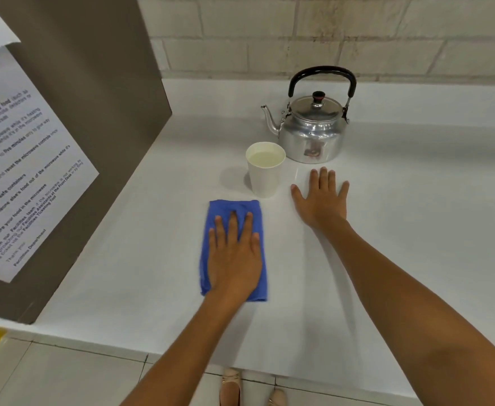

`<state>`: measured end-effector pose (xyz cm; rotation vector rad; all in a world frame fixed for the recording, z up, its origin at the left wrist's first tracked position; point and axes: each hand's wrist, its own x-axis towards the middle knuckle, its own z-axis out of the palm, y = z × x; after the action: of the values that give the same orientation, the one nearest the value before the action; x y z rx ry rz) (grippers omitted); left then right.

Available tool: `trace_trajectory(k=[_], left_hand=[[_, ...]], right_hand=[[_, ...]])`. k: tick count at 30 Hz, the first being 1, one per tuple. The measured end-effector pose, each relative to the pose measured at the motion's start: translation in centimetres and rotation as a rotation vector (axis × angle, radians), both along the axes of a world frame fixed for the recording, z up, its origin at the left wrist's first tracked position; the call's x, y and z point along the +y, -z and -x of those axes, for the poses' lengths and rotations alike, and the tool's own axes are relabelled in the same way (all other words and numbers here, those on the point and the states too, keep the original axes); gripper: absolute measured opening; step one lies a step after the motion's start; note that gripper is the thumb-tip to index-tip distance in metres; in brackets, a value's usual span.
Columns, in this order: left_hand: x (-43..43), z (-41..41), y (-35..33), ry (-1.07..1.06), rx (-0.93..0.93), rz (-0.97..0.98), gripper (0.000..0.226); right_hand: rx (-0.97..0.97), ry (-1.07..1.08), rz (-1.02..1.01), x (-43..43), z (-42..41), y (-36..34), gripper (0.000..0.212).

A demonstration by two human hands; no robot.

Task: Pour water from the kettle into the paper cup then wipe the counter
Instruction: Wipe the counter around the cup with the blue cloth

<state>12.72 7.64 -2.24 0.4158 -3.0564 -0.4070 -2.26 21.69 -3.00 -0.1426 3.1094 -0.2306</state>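
Note:
A shiny metal kettle [310, 128] with a black handle stands upright at the back of the white counter [401, 230], spout pointing left. Just in front of it, a white paper cup [265, 169] holds water. A folded blue cloth [231, 210] lies flat on the counter below the cup. My left hand [234, 256] presses flat on the cloth, fingers spread and pointing away from me. My right hand [322, 197] rests flat and empty on the bare counter, right of the cup and just in front of the kettle.
A brown cabinet side [93, 112] with a printed notice [20, 159] walls off the counter's left. A pale brick wall [328, 33] runs behind. The counter's front edge is near me, with tiled floor [64, 373] and my shoes [231, 385] below.

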Motion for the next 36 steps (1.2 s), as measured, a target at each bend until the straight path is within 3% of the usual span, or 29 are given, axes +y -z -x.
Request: trace_trajectory(k=[3, 5, 7, 9, 11, 15, 18, 20, 25, 29, 32, 36], left_hand=[[3.8, -0.1, 0.1, 0.129, -0.009, -0.005, 0.052], [4.6, -0.1, -0.1, 0.208, -0.046, -0.033, 0.052], [3.5, 0.1, -0.7, 0.255, -0.036, -0.231, 0.052], [0.7, 0.8, -1.8, 0.207, 0.115, -0.445, 0.051], [-3.1, 2.3, -2.4, 0.118, 0.236, -0.388, 0.05], [-7.7, 5.0, -1.3, 0.012, 0.002, -0.109, 0.052], [-8.1, 5.2, 0.3, 0.024, -0.006, 0.013, 0.052], [-8.3, 5.1, 0.8, 0.021, 0.008, 0.03, 0.053], [-8.6, 5.1, 0.9, 0.029, -0.001, 0.065, 0.054], [-8.3, 4.9, 0.8, 0.026, -0.001, 0.059, 0.053], [-8.2, 5.0, 0.8, 0.023, -0.003, 0.062, 0.053], [-8.4, 5.0, 0.8, 0.036, 0.005, 0.058, 0.053]], right_hand=[[-0.047, -0.028, 0.062, 0.4, 0.1, -0.6, 0.069], [-0.077, -0.03, 0.213, 0.9, -0.1, -1.7, 0.058], [-0.048, -0.015, 0.406, 1.5, -1.1, -3.2, 0.042], [0.083, -0.028, 0.5, 1.5, -3.5, -4.5, 0.033], [0.172, -0.116, 0.52, 0.1, -7.0, -5.0, 0.029], [-0.05, -0.195, 0.373, -5.4, -13.3, -3.4, 0.049], [-0.003, -0.197, 0.086, -7.6, -14.9, -1.8, 0.063], [0.009, -0.215, 0.017, -7.0, -15.4, -1.4, 0.061], [0.095, -0.305, -0.042, -0.3, -15.9, -1.6, 0.056], [0.015, -0.144, -0.093, 5.5, -10.5, -2.0, 0.075], [0.01, -0.018, -0.108, 3.3, -5.4, -1.6, 0.053], [0.036, -0.198, -0.065, -1.2, -5.5, -0.9, 0.053]])
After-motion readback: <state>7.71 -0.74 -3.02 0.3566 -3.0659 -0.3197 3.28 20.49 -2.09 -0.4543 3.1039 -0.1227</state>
